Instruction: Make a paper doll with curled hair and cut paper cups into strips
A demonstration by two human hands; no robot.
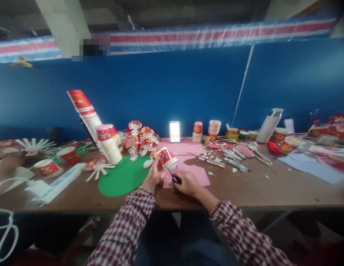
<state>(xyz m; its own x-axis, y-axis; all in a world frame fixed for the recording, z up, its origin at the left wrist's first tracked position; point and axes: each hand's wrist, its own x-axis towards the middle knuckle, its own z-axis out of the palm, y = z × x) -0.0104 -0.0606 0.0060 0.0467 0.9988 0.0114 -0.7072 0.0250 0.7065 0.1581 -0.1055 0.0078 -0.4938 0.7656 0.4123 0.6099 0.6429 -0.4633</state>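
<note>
Hands at work over pink paper [201, 177] on a craft table, the left [155, 173] grips a red-and-white paper cup [167, 157] above the sheet; the right [188, 183] closes around scissors [174, 178] at the cup; a green sheet [123, 177] lies left of the pink paper.

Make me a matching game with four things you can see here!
1. scissors
2. green sheet
3. power strip
4. bottle

A. flat, with a rounded edge
B. silver-topped, on the table's right side
C. in the right hand
D. white, with a plug at one end

Right pairs: 1-C, 2-A, 3-D, 4-B
</note>
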